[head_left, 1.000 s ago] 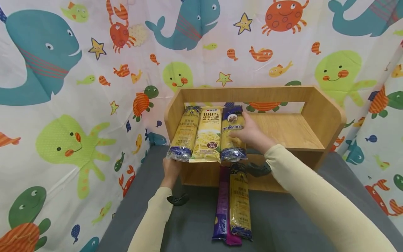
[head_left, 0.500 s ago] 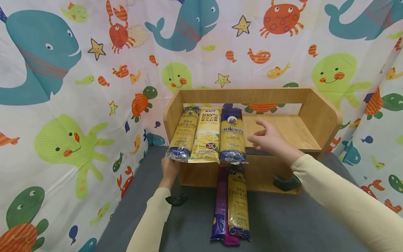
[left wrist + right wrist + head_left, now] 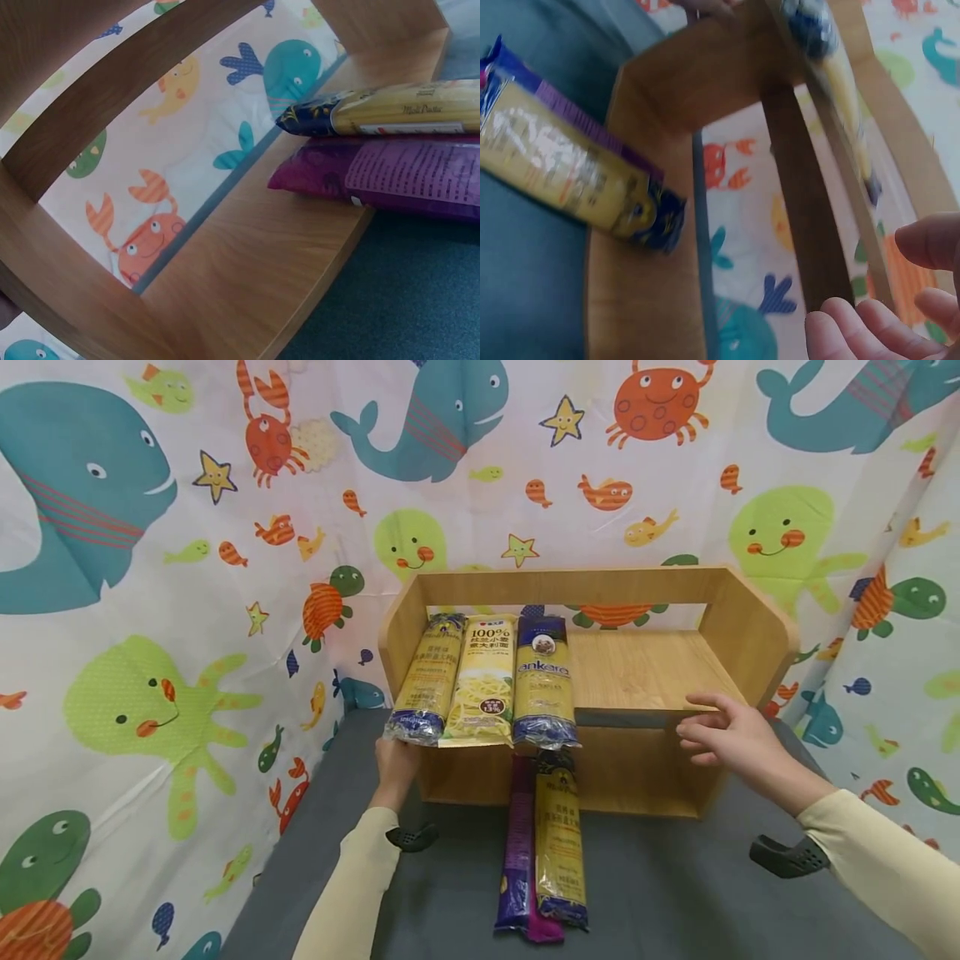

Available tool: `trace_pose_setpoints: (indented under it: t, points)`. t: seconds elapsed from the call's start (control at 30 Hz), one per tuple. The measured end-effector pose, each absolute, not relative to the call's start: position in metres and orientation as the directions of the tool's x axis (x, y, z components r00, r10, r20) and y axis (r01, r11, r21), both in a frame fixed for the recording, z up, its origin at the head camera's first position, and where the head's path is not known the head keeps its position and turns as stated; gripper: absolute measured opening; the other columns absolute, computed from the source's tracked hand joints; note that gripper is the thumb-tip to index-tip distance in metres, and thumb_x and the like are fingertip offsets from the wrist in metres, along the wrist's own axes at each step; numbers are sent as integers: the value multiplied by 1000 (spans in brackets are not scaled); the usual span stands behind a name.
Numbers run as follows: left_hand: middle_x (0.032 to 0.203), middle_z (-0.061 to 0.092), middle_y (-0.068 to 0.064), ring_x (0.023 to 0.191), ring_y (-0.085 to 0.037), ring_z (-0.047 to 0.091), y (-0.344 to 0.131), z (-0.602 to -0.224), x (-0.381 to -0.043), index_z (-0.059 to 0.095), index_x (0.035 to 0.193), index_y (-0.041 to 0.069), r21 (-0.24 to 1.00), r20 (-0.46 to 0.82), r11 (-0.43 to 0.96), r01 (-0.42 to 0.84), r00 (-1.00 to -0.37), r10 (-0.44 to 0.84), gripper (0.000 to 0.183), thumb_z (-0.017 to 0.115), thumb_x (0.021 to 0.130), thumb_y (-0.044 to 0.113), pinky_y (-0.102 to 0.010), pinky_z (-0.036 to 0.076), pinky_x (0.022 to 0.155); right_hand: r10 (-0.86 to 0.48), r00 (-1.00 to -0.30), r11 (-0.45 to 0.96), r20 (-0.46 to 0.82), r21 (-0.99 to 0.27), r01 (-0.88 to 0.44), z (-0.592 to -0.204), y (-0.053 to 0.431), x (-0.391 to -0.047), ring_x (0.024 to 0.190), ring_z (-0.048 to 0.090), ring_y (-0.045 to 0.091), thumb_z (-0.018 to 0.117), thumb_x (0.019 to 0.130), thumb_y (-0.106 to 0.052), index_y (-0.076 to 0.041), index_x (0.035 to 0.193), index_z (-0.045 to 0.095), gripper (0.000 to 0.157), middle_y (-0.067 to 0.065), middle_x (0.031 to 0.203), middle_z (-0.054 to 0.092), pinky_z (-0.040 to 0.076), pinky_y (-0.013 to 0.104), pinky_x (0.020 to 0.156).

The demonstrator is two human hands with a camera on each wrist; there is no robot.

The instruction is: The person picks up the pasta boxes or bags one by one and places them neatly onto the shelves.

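Observation:
My left hand (image 3: 396, 768) grips the left side of a two-tier wooden shelf (image 3: 637, 670), its fingers partly hidden below the packets. On the upper tier lie three packets side by side: a gold spaghetti packet (image 3: 431, 677) at the left, a cream noodle packet (image 3: 480, 681), and a blue-and-gold pasta packet (image 3: 544, 685). Out in front of the shelf's right part, my right hand (image 3: 731, 739) holds nothing, fingers loosely bent and apart in the right wrist view. A gold spaghetti packet (image 3: 561, 843) and a purple packet (image 3: 405, 176) lean with their upper ends on the lower tier.
The shelf stands on a dark grey tabletop (image 3: 645, 893). A curtain (image 3: 480, 527) printed with sea animals hangs behind and at both sides. The shelf's right side panel (image 3: 750, 635) rises near my right hand.
My right hand has let go of the blue-and-gold pasta packet and moved right and down, away from it. The left hand stays at the shelf's side. The view has shifted slightly.

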State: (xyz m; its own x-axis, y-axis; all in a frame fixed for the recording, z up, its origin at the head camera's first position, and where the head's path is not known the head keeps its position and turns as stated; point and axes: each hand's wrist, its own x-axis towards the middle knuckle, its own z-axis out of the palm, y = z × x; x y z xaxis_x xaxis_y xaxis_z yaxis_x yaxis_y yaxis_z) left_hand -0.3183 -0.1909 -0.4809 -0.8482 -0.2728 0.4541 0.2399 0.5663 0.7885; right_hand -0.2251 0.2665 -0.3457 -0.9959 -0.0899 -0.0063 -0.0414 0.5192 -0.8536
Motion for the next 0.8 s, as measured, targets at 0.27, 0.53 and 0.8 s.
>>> trace_pose_setpoints:
  t: [0.27,0.53,0.8]
  points:
    - [96,75,-24,64,-23,58,-191,-479,-318,66,123,-3,799,451,546,251,-852,-268,32,55,103,19,-32,42,56,-1,-1000,483,5,-876,-5,-374,301,-213,81,69,-4,60,102,-25,8,148,32,63,-16,95,67,61,31,70]
    - [96,75,-25,62,-23,58,-192,-478,-319,65,126,-3,794,431,569,214,-858,-278,34,55,103,19,-31,41,54,35,-992,502,-124,-856,125,-409,321,-207,83,70,1,58,104,-28,10,150,28,68,16,116,70,62,36,76]
    - [92,74,-23,63,-24,56,-190,-478,-318,65,127,-1,808,414,550,213,-868,-272,34,54,104,22,-32,40,54,39,-969,431,-245,-870,238,-459,316,-201,84,71,4,58,103,-25,10,151,27,67,14,116,72,62,39,79]
